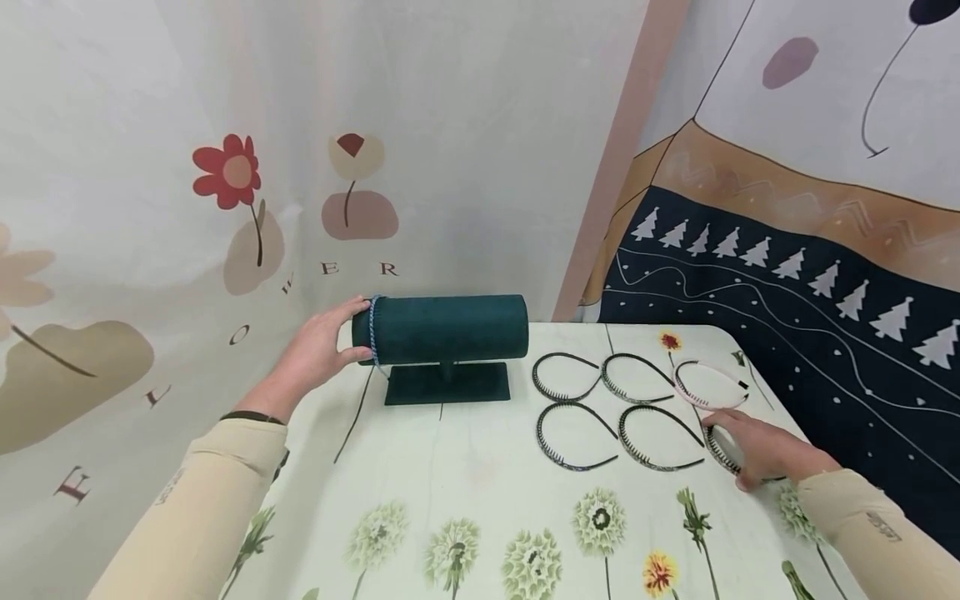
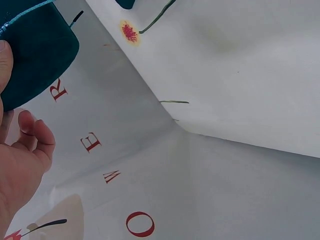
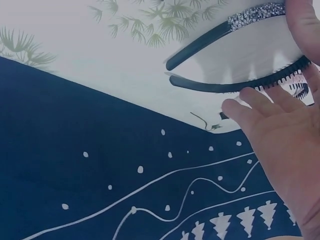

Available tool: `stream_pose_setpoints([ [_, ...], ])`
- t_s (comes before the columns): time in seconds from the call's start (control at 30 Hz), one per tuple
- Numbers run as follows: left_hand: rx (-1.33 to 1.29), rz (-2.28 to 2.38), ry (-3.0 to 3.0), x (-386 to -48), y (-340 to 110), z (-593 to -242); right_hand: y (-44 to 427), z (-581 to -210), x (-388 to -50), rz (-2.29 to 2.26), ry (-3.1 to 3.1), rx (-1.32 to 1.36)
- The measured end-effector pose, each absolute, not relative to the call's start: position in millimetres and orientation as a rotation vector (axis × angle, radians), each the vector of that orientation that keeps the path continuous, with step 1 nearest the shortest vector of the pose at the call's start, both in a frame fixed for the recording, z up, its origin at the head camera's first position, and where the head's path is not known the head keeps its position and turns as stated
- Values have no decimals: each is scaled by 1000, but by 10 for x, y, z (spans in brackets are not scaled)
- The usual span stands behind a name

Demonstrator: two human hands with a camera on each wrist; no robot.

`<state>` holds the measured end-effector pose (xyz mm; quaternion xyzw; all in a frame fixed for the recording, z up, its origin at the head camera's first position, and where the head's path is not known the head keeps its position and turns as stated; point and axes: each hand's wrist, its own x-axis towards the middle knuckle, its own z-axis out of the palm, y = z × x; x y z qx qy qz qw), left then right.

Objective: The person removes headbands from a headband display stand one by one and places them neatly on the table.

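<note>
A dark green padded display roll (image 1: pixel 450 329) stands on a flat base, with a blue headband (image 1: pixel 372 332) around its left end. My left hand (image 1: pixel 318 343) spans that end, fingers on top and thumb in front, its tips on the blue headband. In the left wrist view only part of the hand (image 2: pixel 20 170) shows beside the roll. At the table's right, my right hand (image 1: pixel 768 446) holds a black toothed headband (image 3: pixel 220 40) with a glittery section. Its two tips point out toward the wrist in the right wrist view. Several headbands lie in two rows left of this hand.
The table (image 1: pixel 465 467) has a white cloth printed with dandelions. A pink headband (image 1: pixel 708 398) lies at the back right; dark ones, such as one black headband (image 1: pixel 573 460), lie nearer the roll. Printed curtains hang behind, and a dark blue cloth (image 1: pixel 862 350) hangs at the right edge.
</note>
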<state>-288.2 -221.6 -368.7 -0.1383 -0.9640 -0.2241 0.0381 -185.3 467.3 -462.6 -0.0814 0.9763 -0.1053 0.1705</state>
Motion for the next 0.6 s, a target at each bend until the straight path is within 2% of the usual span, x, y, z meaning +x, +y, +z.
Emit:
stream_pose_setpoints([
  [0.6,-426,-680,-2947,-2907,-2219,-3702,4642,-4660,-1827,-314,2777,-191],
])
